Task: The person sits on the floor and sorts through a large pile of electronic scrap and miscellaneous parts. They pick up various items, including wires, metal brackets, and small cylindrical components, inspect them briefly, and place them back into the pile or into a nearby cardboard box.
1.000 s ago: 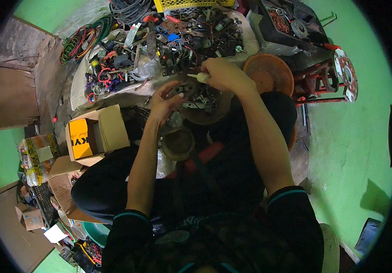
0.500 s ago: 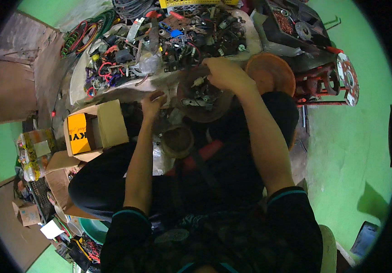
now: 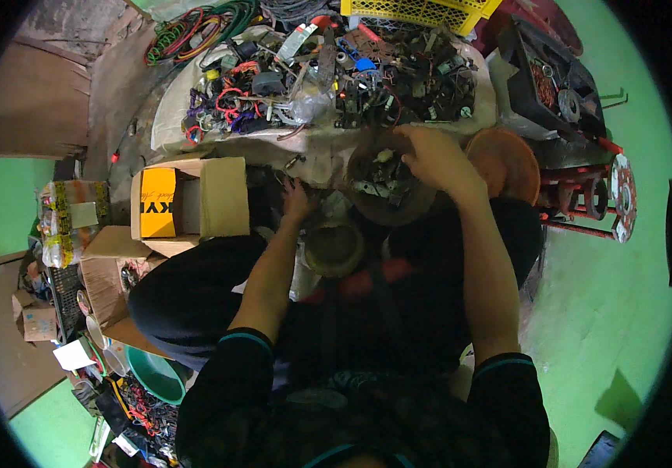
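My left hand (image 3: 297, 201) is open, its fingers spread, just short of a small metal fitting (image 3: 295, 161). Between my knees is a round dark pan (image 3: 361, 212) with several small metal and plastic parts inside. At the far right of that pan, my right hand (image 3: 439, 160) curls over the rim, thumb on the inner side; its fingertips are partly lost in the dark. A smaller round bowl (image 3: 334, 249) stands nearer to me, below the pan. Beyond both hands, a heap of mixed scrap parts (image 3: 367, 82) covers a pale sheet.
On the left is an open cardboard box (image 3: 224, 195) with a yellow-orange flap. A brown round dish (image 3: 512, 168) and a red metal frame (image 3: 586, 195) are at the right. Behind them are a black bin (image 3: 523, 86) and a yellow crate (image 3: 422, 12). A green basin (image 3: 156, 376) lies lower left.
The whole view has shifted, so things appear further right. My left hand has gone from curled to spread, and the small metal fitting now shows beyond it. My right hand stays at the pan.
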A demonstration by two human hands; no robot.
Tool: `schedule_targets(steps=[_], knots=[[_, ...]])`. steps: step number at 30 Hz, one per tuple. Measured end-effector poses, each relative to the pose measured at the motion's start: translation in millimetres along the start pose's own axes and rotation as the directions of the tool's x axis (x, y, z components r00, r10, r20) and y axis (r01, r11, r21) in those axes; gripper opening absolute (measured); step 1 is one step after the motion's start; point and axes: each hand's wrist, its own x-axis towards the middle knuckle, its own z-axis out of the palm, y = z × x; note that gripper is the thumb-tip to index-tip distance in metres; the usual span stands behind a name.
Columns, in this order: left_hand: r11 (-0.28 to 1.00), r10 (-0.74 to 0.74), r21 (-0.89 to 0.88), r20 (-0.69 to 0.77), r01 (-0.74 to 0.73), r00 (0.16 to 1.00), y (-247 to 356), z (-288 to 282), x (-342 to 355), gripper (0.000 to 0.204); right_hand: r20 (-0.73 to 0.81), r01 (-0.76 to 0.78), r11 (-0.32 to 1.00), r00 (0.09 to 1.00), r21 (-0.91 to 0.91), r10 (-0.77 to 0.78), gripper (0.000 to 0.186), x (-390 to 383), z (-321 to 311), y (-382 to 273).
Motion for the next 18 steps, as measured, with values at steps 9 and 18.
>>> schedule_targets(steps=[9,18], knots=[[0.995,-0.096,-0.011,-0.016,0.096,0.995,-19.0,21.4,-11.7,0.074,0.068,-0.006,1.000,0.998,-0.008,0.006,0.046,7.4,-4.5,-20.5],[0.992,-0.039,0.124,0.042,0.034,0.998,-64.3,79.0,28.0,0.049,-0.031,0.098,0.995,0.995,-0.011,-0.098,0.043,5.7,6.7,-7.2]])
